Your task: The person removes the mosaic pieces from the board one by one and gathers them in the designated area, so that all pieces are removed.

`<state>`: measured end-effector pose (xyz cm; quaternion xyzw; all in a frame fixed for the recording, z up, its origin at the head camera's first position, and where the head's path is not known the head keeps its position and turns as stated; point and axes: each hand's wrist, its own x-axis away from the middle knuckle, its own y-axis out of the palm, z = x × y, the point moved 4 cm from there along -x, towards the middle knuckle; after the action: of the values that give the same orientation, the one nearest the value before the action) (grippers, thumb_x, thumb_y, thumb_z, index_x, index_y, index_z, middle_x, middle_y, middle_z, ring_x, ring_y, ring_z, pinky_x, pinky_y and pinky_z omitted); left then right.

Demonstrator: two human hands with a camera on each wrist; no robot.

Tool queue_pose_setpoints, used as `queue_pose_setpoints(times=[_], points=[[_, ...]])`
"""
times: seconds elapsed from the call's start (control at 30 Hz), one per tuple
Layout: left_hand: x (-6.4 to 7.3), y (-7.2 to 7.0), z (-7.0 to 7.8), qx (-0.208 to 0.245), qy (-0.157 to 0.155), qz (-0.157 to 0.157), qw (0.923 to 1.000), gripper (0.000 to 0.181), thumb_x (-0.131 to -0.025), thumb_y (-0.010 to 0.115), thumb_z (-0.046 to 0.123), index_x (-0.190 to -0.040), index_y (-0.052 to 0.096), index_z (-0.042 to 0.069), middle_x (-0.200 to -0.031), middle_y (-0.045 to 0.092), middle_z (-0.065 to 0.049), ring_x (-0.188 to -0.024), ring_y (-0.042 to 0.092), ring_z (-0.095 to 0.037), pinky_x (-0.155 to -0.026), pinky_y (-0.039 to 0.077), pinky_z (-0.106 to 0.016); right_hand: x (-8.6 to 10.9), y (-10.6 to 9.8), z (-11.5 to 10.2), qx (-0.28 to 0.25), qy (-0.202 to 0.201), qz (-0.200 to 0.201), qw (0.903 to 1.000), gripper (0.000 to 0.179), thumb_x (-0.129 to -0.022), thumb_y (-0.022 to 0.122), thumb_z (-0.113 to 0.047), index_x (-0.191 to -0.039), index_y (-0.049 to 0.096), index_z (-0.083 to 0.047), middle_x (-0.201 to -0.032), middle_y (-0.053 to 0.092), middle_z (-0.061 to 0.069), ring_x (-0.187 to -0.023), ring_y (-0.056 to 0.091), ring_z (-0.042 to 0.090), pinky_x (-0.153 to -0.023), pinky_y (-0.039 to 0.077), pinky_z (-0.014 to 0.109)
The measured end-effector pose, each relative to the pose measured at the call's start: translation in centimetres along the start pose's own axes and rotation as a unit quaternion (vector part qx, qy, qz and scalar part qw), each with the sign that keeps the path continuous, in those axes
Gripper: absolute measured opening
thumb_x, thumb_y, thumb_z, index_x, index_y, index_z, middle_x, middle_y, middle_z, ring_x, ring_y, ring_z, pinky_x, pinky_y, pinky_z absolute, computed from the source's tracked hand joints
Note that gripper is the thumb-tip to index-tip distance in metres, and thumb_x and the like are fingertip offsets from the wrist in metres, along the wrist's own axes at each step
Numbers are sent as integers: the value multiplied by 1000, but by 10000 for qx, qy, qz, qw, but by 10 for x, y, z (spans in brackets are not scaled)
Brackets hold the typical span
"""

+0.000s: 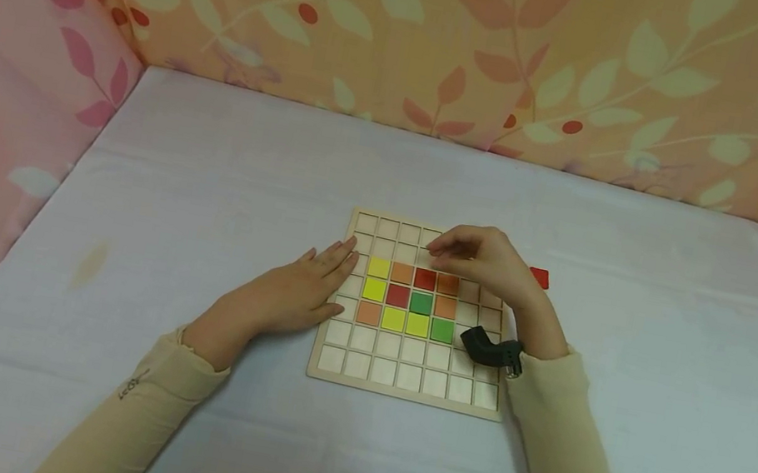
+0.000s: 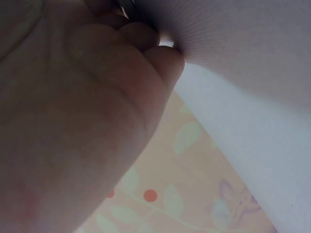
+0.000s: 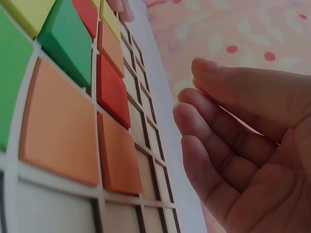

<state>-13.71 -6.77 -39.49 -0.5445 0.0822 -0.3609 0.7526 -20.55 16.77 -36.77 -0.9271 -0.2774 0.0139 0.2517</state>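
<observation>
A wooden grid board lies on the table, with several coloured square tiles set in its middle cells. My left hand rests flat on the board's left edge with its fingers straight. Above the upper right part of the board hovers my right hand, its fingers loosely bent and nothing between them. In the right wrist view, thumb and fingers stand apart beside an orange tile and a red tile. A green tile sits slightly tilted in its cell. The left wrist view holds mostly palm.
Just right of the board, partly behind the right forearm, is a red piece. A black wrist camera on the right sleeve overlaps the board's right side. White cloth covers the table; leaf-patterned fabric stands behind it.
</observation>
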Motion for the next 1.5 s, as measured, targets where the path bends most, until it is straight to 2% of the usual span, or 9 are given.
queue_pose_setpoints(times=[0.13,0.37,0.7,0.97,1.27,1.5], points=[[0,-1,1,19,13,17,10000,72,-97,50,29,-149,11,-2,-157,-3,-15,-143,5,-28,-113,13,-48,-4,3,-1,21,-135,-36,9999,18,-83,71,-7,-100,70,1,-98,68,13,-80,62,20,-68,49,25],[1,-1,1,61,-22,2,10000,72,-97,50,29,-149,12,-2,-157,-2,-15,-143,4,-28,-113,13,-47,-12,13,-4,-280,-233,-225,9991,19,-84,69,-2,-101,68,5,-97,68,15,-80,63,19,-72,52,26],[0,1,0,92,-75,-57,9999,72,-97,50,31,-150,11,0,-157,-5,-13,-144,2,-26,-114,12,-46,-26,32,-8,-42,-300,-519,9982,16,-82,72,-4,-98,71,1,-92,69,9,-78,64,19,-72,52,28],[-1,0,4,-220,147,5,9996,69,-97,51,28,-148,17,-4,-157,4,-13,-144,3,-26,-115,11,-43,-32,41,-6,68,-272,-689,9972,15,-83,71,-4,-97,71,0,-91,69,6,-80,63,18,-76,52,30],[-2,1,7,-219,238,-42,9995,68,-97,52,26,-148,19,-2,-157,6,-11,-144,5,-25,-114,12,-42,-33,46,-5,60,-138,-618,9980,15,-83,70,-4,-98,71,-1,-89,68,6,-78,61,18,-74,50,29],[-2,-1,6,-139,230,-27,9996,68,-97,52,26,-149,17,0,-158,5,-9,-144,4,-24,-114,12,-42,-34,46,-6,265,-256,-584,9976,17,-82,71,-4,-99,72,0,-91,67,7,-77,59,18,-73,50,29]])
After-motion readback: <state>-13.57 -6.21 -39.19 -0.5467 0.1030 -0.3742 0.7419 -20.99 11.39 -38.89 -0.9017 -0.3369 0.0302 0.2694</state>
